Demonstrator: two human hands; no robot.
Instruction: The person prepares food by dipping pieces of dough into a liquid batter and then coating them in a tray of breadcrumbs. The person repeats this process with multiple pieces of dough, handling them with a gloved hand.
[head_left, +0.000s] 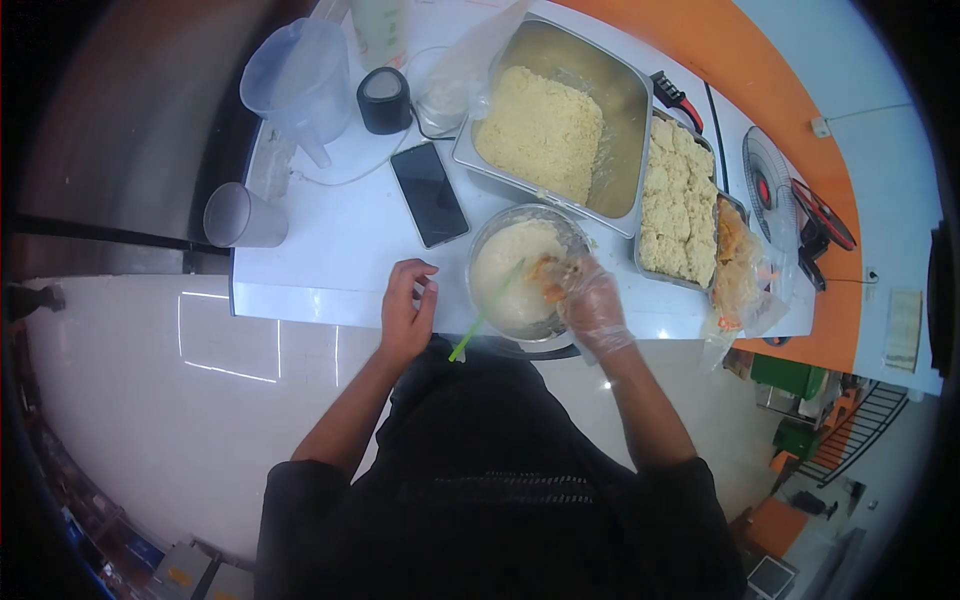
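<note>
My right hand (595, 309), in a clear plastic glove, grips a piece of orange-brown food (553, 281) over the right side of a round bowl (474, 279). Pale, thick batter (511, 244) fills much of the bowl. A bright green stick (466, 339) leans out over the near rim, its other end in the batter. My bare left hand (409, 309) rests at the table's front edge, left of the bowl. Its fingers curl loosely, apart from the thumb, and hold nothing. The glove hides part of the food.
Behind the bowl stands a deep metal pan (634, 112) of yellow crumbs (544, 135). To its right are a tray of crumb-coated pieces (677, 202) and a plastic bag of orange food (731, 262). A phone (430, 195), a cup (244, 216) and a pitcher (307, 82) occupy the left.
</note>
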